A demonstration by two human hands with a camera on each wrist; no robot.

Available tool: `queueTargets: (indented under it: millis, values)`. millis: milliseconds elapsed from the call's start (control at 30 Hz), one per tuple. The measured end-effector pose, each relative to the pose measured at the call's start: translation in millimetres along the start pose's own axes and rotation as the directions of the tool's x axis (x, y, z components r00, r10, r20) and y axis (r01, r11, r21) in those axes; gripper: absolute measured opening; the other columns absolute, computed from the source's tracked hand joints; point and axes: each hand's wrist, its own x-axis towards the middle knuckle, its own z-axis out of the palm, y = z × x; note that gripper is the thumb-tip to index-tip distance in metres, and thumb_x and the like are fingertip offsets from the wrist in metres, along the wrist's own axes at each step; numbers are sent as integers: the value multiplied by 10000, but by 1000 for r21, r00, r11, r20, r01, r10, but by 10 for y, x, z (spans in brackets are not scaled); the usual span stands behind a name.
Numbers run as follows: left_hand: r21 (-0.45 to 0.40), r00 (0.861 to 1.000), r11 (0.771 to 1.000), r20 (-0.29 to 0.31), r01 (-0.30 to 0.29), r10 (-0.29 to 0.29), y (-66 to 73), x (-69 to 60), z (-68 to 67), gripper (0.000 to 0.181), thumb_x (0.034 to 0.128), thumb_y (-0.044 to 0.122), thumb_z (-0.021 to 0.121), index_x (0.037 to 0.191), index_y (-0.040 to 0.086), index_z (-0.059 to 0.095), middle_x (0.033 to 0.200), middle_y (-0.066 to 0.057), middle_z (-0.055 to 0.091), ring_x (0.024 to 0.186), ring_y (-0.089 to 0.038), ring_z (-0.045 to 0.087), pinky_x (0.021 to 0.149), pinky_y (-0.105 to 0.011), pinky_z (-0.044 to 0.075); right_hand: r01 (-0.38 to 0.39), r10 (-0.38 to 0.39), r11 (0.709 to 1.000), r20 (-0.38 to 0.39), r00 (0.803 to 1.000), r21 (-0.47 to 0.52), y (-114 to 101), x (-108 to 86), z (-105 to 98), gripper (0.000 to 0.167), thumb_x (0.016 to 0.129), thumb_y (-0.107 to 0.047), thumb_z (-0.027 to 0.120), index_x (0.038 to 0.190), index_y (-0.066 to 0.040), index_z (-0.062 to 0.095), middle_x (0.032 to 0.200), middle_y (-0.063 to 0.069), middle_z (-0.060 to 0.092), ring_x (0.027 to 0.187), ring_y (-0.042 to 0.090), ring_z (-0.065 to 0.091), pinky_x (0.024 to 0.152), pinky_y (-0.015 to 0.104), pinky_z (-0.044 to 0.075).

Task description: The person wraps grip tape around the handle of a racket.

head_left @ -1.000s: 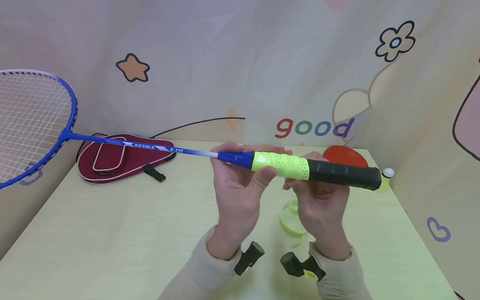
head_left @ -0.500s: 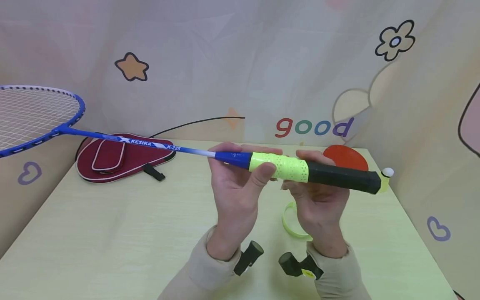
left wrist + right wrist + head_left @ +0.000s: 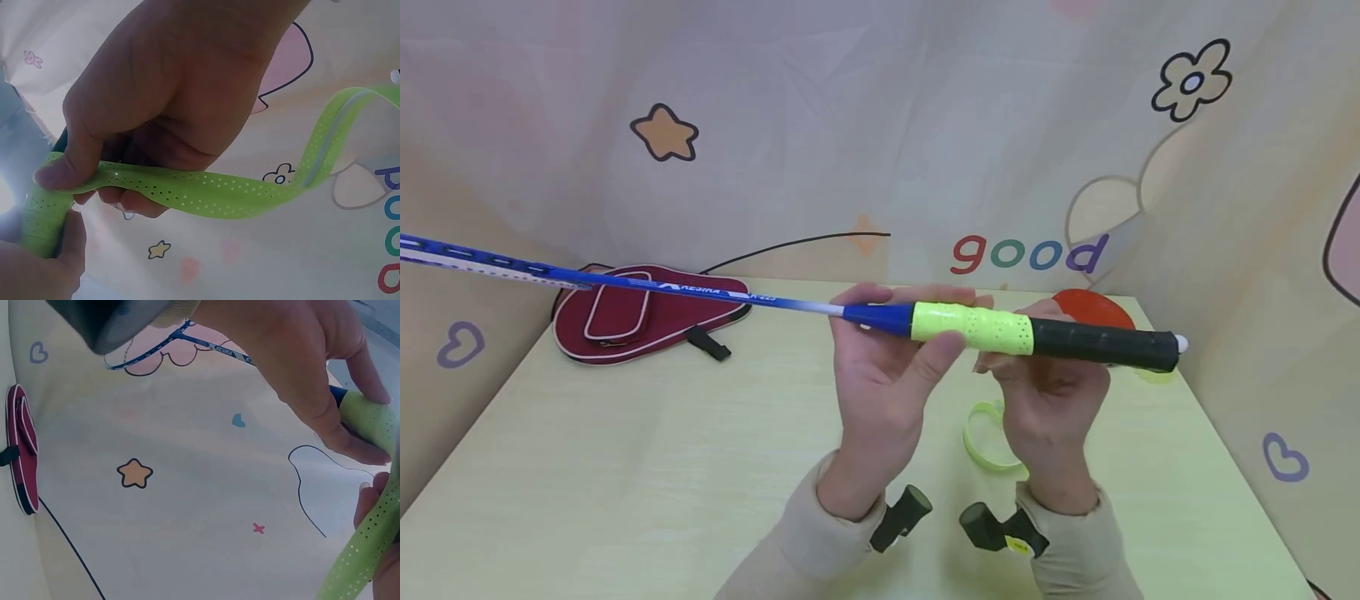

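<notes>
A blue badminton racket (image 3: 797, 305) is held level, its head cut off at the left edge and seen almost edge-on. Perforated lime overgrip tape (image 3: 1000, 330) is wound round the handle beside the blue cone, and the black handle (image 3: 1105, 343) shows beyond it. My left hand (image 3: 880, 383) grips the taped part, thumb in front, fingers behind. To its right, my right hand (image 3: 1052, 408) pinches the tape against the handle; its fingers are partly hidden in the head view. A loose tape strip (image 3: 231, 194) runs from the right hand and hangs in a curl.
A dark red racket bag (image 3: 617, 321) with a black strap (image 3: 707, 343) lies at the table's back left. An orange-red round object (image 3: 1093, 308) is at the back right. A small white-tipped thing (image 3: 1182, 343) is mostly hidden behind the handle end.
The racket has turned about its shaft, its head going from showing strings to nearly edge-on. Both hands stay on the handle, which has shifted slightly right. The tape curl has swung a little.
</notes>
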Motion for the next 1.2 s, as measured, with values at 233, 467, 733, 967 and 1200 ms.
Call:
queueTargets:
  millis: [233, 467, 733, 967, 1200]
  values:
    - [86, 998, 996, -58, -3, 8, -1, -3, -2, 482, 897, 84, 693, 1194, 135, 318, 1089, -86, 669, 1000, -281, 675, 913, -496, 532, 19, -19, 1000, 34, 999, -16, 1, 22, -27, 266, 837, -32, 758, 951, 118, 571, 799, 116, 610, 663, 187, 602, 653, 272, 538]
    - [79, 998, 997, -57, -3, 8, -5, -11, 3, 466, 894, 108, 697, 1177, 113, 326, 1081, -68, 677, 1003, -272, 675, 866, -400, 565, -2, 2, 1000, 7, 1000, -10, -4, 4, -22, 170, 829, 93, 672, 933, 129, 542, 794, 119, 612, 651, 184, 617, 653, 272, 551]
    - [110, 996, 993, -83, -30, 39, -13, -17, -2, 461, 880, 134, 712, 1161, 107, 348, 1059, -44, 680, 966, -232, 687, 846, -379, 572, -46, 47, 998, 11, 999, -31, -22, -15, -44, 235, 836, 42, 719, 962, 135, 544, 824, 110, 635, 665, 182, 627, 658, 270, 555]
    - [152, 985, 988, -171, 11, 15, 9, -28, -7, 482, 848, 208, 755, 1119, 104, 371, 1000, -23, 628, 910, -194, 676, 778, -269, 559, -64, 64, 998, 28, 998, 23, -28, -39, -37, 457, 798, -33, 796, 1127, 148, 537, 937, 134, 653, 712, 201, 654, 671, 269, 575]
    - [129, 981, 990, -194, 54, -28, 1, -15, 3, 481, 851, 219, 764, 1101, 103, 369, 929, -33, 570, 743, -179, 629, 658, -291, 577, -35, 33, 996, 23, 999, 87, -6, -43, -14, 425, 786, -43, 809, 1054, 148, 540, 898, 134, 638, 725, 207, 635, 678, 279, 577]
